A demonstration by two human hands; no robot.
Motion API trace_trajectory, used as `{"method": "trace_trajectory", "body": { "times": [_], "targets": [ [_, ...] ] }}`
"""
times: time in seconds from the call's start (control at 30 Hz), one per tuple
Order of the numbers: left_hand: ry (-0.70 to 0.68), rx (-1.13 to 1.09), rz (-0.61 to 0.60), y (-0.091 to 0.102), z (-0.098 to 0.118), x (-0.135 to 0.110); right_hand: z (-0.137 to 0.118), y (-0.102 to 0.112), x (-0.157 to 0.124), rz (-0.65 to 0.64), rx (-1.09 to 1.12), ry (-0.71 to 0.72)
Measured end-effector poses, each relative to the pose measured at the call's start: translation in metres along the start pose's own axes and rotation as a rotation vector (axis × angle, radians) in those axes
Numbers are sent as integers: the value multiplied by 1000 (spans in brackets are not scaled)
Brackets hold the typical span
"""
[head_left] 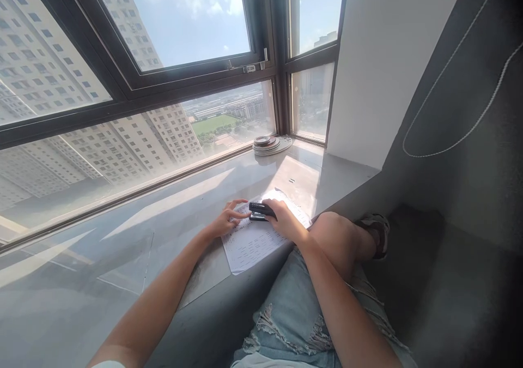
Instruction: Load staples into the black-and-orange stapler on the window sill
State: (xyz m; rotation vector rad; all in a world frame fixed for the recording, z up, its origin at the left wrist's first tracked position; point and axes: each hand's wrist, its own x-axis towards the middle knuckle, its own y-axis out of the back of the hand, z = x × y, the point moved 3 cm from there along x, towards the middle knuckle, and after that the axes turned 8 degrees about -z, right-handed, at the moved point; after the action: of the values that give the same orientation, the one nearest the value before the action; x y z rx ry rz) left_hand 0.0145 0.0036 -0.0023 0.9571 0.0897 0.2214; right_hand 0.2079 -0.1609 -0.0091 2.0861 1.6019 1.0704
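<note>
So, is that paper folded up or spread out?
Spread out: the paper lies open on the windowsill, rows of dark marks facing up. Whether it is one sheet, I cannot tell.

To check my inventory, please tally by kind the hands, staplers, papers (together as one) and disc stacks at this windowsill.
Bare left hand and bare right hand: 2
Black oblong stapler: 1
White printed paper: 1
Stack of flat round discs: 1
Total: 5

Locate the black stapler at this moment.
In the head view, the black stapler is just below centre, held in the right hand over the printed paper, with the left hand close by its left end.
</note>
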Motion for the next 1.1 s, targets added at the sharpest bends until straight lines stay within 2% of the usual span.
{"method": "trace_trajectory", "body": {
  "times": [0.17,0.3,0.37,0.43,0.53,0.67,0.87,0.97,1.03,1.1],
  "targets": [
    [-21,-31,-7,-1,1,1,1,0,0,-7,-19,-3],
    [-30,-12,51,-2,3,3,3,-2,-1,33,-7,2],
    [-31,27,130,-3,7,4,3,-3,-1,55,-20,8],
    [5,74,259,-3,11,5,1,-3,-2,67,-53,9],
    [156,178,397,-4,12,6,-4,-2,-2,75,-136,-11],
    [319,343,343,-7,4,7,-15,-2,1,85,-298,0],
    [371,421,280,-8,-6,10,-29,-8,12,19,-432,20],
    [377,409,263,-7,-4,9,-22,12,11,107,-409,-8],
    [391,405,267,-4,-1,7,-7,41,11,228,-406,-61],
    [421,428,278,0,1,4,12,73,17,278,-445,-111]
  ]
}}
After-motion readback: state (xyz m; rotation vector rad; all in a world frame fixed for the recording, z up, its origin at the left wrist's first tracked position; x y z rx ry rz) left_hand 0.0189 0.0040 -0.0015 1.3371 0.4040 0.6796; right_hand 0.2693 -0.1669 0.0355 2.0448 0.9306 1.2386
